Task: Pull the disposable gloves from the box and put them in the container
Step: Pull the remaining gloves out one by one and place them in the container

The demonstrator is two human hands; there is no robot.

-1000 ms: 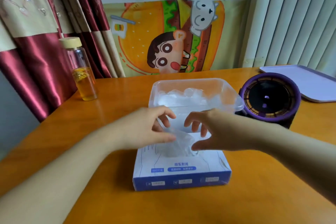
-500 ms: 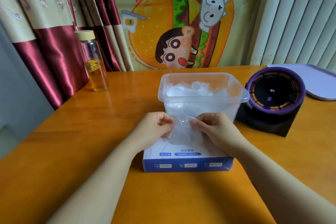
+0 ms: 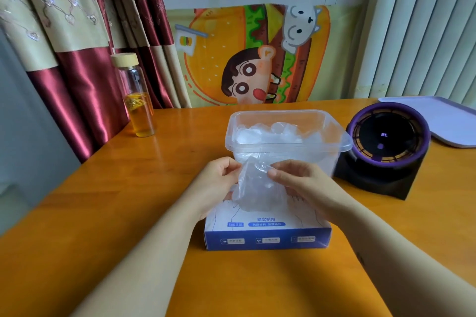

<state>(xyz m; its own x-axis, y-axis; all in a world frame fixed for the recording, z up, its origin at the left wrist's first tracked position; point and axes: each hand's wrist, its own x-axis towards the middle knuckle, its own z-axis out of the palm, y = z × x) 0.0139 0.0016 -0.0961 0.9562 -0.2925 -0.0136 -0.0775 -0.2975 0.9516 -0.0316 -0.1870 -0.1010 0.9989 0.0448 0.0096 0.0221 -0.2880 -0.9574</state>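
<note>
A blue and white glove box (image 3: 266, 233) lies on the wooden table in front of me. A clear thin glove (image 3: 257, 188) hangs above the box's opening, its lower end still at the slot. My left hand (image 3: 219, 180) pinches its upper left edge and my right hand (image 3: 296, 180) pinches its upper right edge. Just behind the box stands a clear plastic container (image 3: 288, 147) with crumpled clear gloves (image 3: 268, 132) inside.
A glass bottle (image 3: 136, 100) with amber liquid stands at the back left. A black and purple round device (image 3: 383, 147) sits right of the container, a pale tray (image 3: 448, 121) behind it. Curtains and a cartoon poster (image 3: 257, 56) back the table.
Both hands closed on the glove at the box's slot and lifted it up from the box; the view also came nearer to the table.
</note>
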